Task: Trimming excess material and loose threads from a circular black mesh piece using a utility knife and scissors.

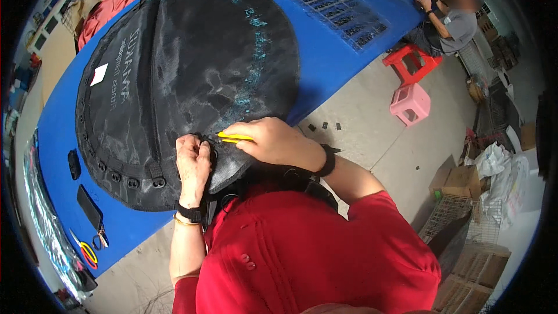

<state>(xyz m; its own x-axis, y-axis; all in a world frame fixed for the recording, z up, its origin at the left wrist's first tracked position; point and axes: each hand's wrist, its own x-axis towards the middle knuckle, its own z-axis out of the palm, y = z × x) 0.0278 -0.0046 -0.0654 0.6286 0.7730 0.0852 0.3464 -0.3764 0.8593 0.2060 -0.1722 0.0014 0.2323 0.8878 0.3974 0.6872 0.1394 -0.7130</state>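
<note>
A large round black mesh fabric cover (192, 58) lies over the blue table, its near edge reaching past the table toward my body. My left hand (194, 160) pinches the near rim of this cover, fingers curled over a dark piece there that I cannot make out. Closed around a slim yellow-handled tool (236, 136), my right hand (279, 142) holds its dark tip at the rim, right beside the left fingertips. Black eyelet-like fittings (133, 183) run along the cover's lower left border. A white label (99, 75) is on its left part.
On the blue table (331, 64) lie scissors (88, 254), a black phone-like slab (90, 206) and a small black object (74, 164). A metal grid (325, 3) is at the back. Red (411, 63) and pink (411, 104) stools stand right, near another person (456, 23).
</note>
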